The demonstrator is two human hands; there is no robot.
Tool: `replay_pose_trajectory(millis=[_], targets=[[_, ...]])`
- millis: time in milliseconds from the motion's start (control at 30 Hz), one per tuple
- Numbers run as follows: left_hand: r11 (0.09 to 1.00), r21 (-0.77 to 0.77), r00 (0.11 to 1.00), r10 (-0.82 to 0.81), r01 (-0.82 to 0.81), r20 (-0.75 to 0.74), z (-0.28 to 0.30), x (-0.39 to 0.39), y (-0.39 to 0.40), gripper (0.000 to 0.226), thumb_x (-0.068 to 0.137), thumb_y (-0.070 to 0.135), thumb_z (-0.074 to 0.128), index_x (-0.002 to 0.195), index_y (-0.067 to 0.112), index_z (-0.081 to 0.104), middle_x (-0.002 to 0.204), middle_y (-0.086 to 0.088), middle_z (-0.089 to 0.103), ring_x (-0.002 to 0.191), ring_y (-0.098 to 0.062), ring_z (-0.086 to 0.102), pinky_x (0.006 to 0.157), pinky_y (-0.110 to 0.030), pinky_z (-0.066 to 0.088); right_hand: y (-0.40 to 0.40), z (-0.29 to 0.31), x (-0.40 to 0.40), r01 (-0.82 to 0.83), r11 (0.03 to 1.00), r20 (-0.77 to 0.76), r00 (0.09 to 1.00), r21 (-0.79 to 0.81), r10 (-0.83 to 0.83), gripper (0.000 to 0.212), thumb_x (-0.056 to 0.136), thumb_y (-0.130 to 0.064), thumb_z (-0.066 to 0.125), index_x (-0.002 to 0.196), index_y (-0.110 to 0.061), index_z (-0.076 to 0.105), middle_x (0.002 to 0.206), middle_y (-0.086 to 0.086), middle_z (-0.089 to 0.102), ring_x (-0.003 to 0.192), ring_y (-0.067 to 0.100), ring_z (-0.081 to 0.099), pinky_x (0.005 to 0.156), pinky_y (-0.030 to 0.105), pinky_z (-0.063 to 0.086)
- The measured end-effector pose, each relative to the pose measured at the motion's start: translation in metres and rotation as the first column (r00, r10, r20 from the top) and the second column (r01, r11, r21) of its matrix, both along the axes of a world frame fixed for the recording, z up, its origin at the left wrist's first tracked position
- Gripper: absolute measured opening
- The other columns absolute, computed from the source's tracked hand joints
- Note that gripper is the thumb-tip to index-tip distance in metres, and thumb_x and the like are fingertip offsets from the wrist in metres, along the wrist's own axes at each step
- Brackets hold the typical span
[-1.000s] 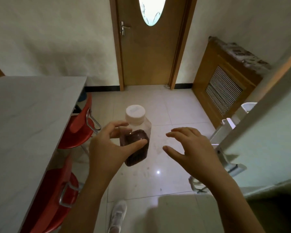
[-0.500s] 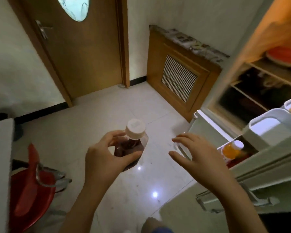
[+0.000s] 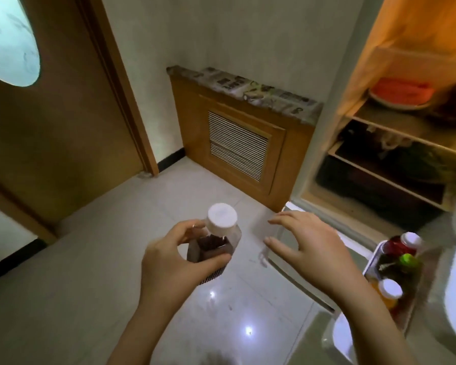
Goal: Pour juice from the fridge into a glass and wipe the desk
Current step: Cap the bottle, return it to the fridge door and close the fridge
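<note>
A clear juice bottle with dark juice and a white cap is held upright in my left hand, low in the middle of the view over the tiled floor. My right hand hovers just right of it, fingers spread and holding nothing, near the edge of the open fridge door. The fridge stands open at the right, its shelves lit. No glass or desk is in view.
The door rack at lower right holds several bottles with white, green and orange tops. A wooden radiator cover stands against the far wall. A wooden door with an oval window fills the left.
The view has swung right: the grey desk and red stools have left the frame and the open fridge has come in. Both hands keep the same pose, with the bottle still in the left.
</note>
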State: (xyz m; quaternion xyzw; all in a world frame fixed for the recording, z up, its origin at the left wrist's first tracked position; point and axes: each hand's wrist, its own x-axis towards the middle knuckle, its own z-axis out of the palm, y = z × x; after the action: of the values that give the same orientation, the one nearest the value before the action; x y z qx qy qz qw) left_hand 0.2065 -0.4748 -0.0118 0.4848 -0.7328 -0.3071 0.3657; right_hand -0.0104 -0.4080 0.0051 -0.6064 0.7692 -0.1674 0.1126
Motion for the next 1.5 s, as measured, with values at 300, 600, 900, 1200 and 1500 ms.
replay_pose_trajectory(millis=[300,600,900,1200,1500], targets=[[0.928,0.031,0.927,-0.368,0.371,-0.069,0.001,-0.119,-0.124,0.059,0.044,0.038,0.09,0.086,0.054,0.051,0.083,0.042,0.054,0.09,0.022,0.051,0.071,-0.001,0.036,-0.033,0.005,-0.074,0.36,0.933,0.017,0.933,0.013,-0.36,0.043,0.084,-0.057,0.046,0.123,-0.04,0.048,0.128,-0.021,0.05,0.118,0.001,0.042,0.099,0.03,0.04],[0.503,0.06,0.506,-0.847,0.862,-0.164,0.016,-0.258,-0.201,0.059,0.047,0.037,0.089,0.097,0.044,0.058,0.097,0.028,0.065,0.097,0.004,0.06,0.079,-0.006,0.047,-0.058,0.009,-0.103,0.808,0.588,-0.025,0.588,-0.026,-0.809,0.039,0.082,-0.054,0.052,0.116,-0.036,0.057,0.119,-0.019,0.057,0.116,0.005,0.046,0.089,0.027,0.039],[-0.063,0.018,-0.053,-0.944,0.998,-0.325,0.049,-0.347,-0.155,0.058,0.054,0.035,0.084,0.101,0.048,0.054,0.101,0.045,0.057,0.104,0.015,0.053,0.079,0.001,0.038,-0.014,0.037,-0.066,0.991,0.104,0.012,0.105,-0.086,-0.994,0.038,0.077,-0.057,0.053,0.109,-0.038,0.06,0.115,-0.023,0.056,0.111,0.005,0.05,0.092,0.034,0.043],[-0.427,-0.036,-0.391,-0.789,0.904,-0.474,0.071,-0.382,-0.059,0.06,0.061,0.021,0.081,0.112,0.038,0.055,0.108,0.025,0.065,0.102,0.002,0.062,0.084,-0.015,0.047,0.037,0.051,-0.026,0.955,-0.252,0.007,-0.255,-0.158,-0.967,0.034,0.079,-0.058,0.056,0.106,-0.038,0.06,0.11,-0.022,0.06,0.104,0.008,0.057,0.084,0.035,0.048],[-0.731,-0.015,-0.637,-0.585,0.683,-0.502,0.068,-0.414,0.021,0.043,0.069,0.017,0.082,0.104,0.027,0.059,0.097,0.017,0.07,0.096,-0.002,0.065,0.081,-0.016,0.047,0.047,0.051,-0.013,0.841,-0.527,-0.039,-0.535,-0.117,-0.844,0.045,0.073,-0.061,0.051,0.099,-0.028,0.065,0.085,-0.002,0.07,0.077,0.018,0.063,0.069,0.038,0.052]])
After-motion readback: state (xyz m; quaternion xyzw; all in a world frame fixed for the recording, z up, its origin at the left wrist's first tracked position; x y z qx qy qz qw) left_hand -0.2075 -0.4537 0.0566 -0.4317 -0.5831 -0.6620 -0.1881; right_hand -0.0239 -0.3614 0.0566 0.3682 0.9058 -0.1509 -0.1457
